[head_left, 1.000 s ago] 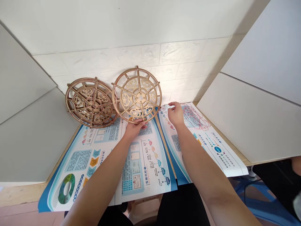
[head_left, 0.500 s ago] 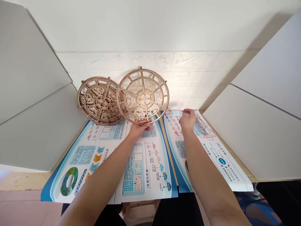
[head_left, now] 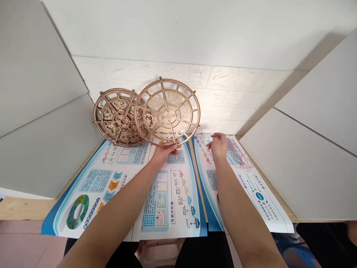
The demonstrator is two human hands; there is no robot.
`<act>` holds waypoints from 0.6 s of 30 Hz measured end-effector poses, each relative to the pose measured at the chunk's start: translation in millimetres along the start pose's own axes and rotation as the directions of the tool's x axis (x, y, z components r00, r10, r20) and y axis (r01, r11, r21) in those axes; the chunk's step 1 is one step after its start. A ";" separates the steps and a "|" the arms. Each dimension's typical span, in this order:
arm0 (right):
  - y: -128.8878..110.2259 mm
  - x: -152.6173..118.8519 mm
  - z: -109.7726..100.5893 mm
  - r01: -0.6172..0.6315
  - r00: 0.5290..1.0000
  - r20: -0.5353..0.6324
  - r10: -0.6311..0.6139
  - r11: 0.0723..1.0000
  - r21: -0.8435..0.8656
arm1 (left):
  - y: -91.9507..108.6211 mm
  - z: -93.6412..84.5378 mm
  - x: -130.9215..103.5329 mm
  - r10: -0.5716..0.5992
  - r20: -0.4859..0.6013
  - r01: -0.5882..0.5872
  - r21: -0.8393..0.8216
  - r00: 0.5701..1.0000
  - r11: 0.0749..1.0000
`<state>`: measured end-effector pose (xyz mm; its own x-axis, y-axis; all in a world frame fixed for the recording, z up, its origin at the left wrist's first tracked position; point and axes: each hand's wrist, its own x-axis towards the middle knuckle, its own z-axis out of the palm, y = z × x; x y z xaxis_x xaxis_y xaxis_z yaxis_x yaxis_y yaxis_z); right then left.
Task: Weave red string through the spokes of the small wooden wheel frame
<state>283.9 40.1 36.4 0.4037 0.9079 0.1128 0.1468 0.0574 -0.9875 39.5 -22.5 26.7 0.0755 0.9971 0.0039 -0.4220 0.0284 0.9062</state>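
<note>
Your right hand now sits a little farther from the edge of the gold openwork disc than a second ago, and a clear strip shows more plainly between them; I cannot tell whether your fingertips grip it. Your left hand stays closed on the disc's lower rim, so the piece remains steadied while the other hand is busy beside it. The disc stands tilted above the printed sheets, partly overlapping the second gold disc to its left. The tangled red thread lies just right of your right hand.
</note>
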 end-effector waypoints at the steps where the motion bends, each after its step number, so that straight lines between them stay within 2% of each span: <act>1: -0.1 -0.5 0.0 0.001 1.000 0.014 -0.001 1.000 0.005 | 0.4 -0.5 0.3 0.003 0.000 -0.003 -0.013 1.000 1.000; 4: -0.9 -2.5 -0.4 0.016 0.997 0.078 -0.016 1.000 -0.002 | 2.0 -1.2 0.7 0.019 -0.019 -0.020 -0.053 1.000 0.998; 7: -3.3 -6.5 -0.7 0.027 0.980 0.200 -0.012 0.997 -0.072 | 4.4 -0.7 0.1 0.036 -0.041 -0.038 -0.067 0.999 0.997; 10: -7.5 -13.0 0.6 0.027 0.934 0.352 0.068 0.966 -0.259 | 6.5 0.3 -0.8 0.042 -0.054 -0.046 -0.064 0.998 0.997; 12: -10.3 -17.3 2.5 0.076 0.900 0.420 0.117 0.907 -0.414 | 7.3 0.4 -1.0 0.048 -0.066 -0.051 -0.060 0.997 0.997; 15: -11.9 -20.5 4.3 0.180 0.884 0.452 0.123 0.802 -0.569 | 7.9 0.1 -1.2 0.051 -0.081 -0.055 -0.052 0.995 0.997; 18: -8.5 -17.1 2.2 0.206 0.915 0.394 0.085 0.741 -0.639 | 8.9 0.4 -2.0 0.045 -0.082 -0.049 -0.049 0.996 0.998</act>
<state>273.7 25.0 42.6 0.0265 0.9994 -0.0243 0.7688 -0.0359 -0.6384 35.9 -24.3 34.8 -0.0174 0.9998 0.0097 -0.4687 -0.0167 0.8832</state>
